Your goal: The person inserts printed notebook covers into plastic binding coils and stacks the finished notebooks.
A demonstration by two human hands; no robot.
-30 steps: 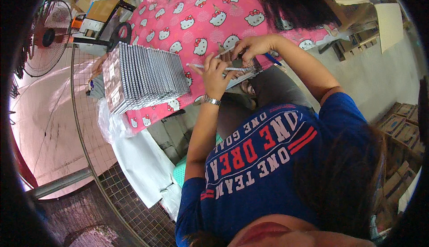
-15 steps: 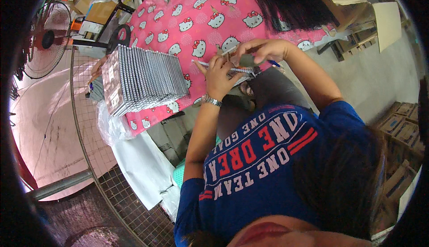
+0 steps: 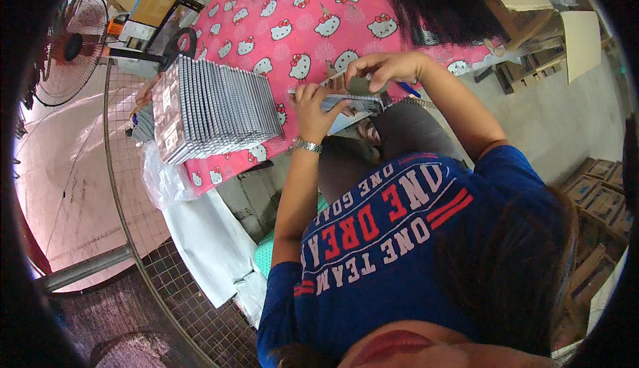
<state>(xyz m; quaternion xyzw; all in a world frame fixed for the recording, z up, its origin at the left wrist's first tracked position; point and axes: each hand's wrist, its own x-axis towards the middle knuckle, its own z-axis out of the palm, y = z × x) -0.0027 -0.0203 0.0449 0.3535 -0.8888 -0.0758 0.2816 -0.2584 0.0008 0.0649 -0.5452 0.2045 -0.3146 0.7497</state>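
In the head view, much is hard to read: the flat grey packet (image 3: pixel 353 105) that both hands work on is half covered by fingers, so its exact kind cannot be told, and a dark fisheye border cuts off the corners. The person's own head and blue printed shirt (image 3: pixel 399 235) fill the lower right and hide the lap and the near desk edge. The left hand (image 3: pixel 313 105), a metal watch (image 3: pixel 308 145) at its wrist, comes up from a raised forearm and closes on the packet's left end, thumb over its top. The right hand (image 3: pixel 386 68) bends in from the right with the elbow out, fingertips pinching the packet's upper edge. The packet sits just above the near edge of the desk, which wears a pink cartoon-cat cloth (image 3: pixel 319 15). Left of the hands, a row of grey packets (image 3: pixel 213 108) stands on edge on the cloth. A dark bundle like hair (image 3: pixel 439 15) lies farther back. A floor fan (image 3: pixel 70 41) stands far left.
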